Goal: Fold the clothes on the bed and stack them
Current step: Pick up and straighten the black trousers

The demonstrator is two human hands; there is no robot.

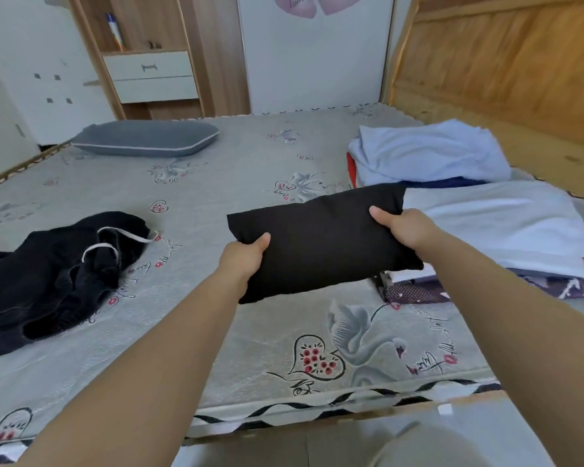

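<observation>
Head view, one frame: two bare hands, both holding one folded black garment (321,244) above the bed (243,170), its far right corner overlapping the white folded cloth (506,227). Left hand (241,261) grips the near left edge, thumb on top, fingers tucked beneath and hidden; right hand (402,227) grips the right end the same way, fingers likewise hidden under the cloth. One stack at right: white folded cloth on top, a dark patterned piece (415,293) below, mostly covered. One further pile behind it: pale blue garment (429,153) over dark blue and red layers, only slivers showing. One unfolded black garment with white drawstring (48,281) at left, cut off by the frame edge. One grey pillow (145,139) at the far side. Wooden wardrobe (149,55) beyond.
</observation>
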